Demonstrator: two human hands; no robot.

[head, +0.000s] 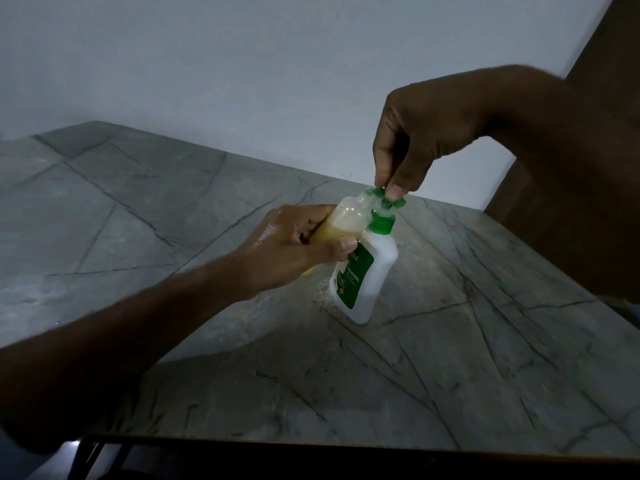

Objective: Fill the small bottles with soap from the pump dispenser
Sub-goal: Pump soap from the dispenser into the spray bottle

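The left forearm is reaching in from the lower left edge, rising diagonally toward the centre of the table [145, 209]; the left hand [294, 251] is curling its fingers and thumb round the lower body of the small bottle [346, 220], with the thumb lying across the front; the back of the hand is looking wet and glossy.

The small bottle is being held above the table, tilted so that its neck is pointing up and to the right; its clear wall is showing yellowish soap in the lower part and a pale, empty-looking band above; its mouth is sitting against the green nozzle of the pump dispenser [367, 278]; whether it is touching the spout cannot be told.

The pump dispenser is standing on the table just right of the left hand, leaning slightly; its white body is carrying a green label with the word ORIGINAL, and a green collar is ringing its neck; small wet droplets are lying on the table at its base.

The right forearm is entering from the right edge, bending downward at the wrist; the right hand [419, 140] is hanging above the dispenser with its fingertips bunched together, pressing on and pinching the green pump head [381, 194].

The table is showing a grey marble pattern with dark veins.
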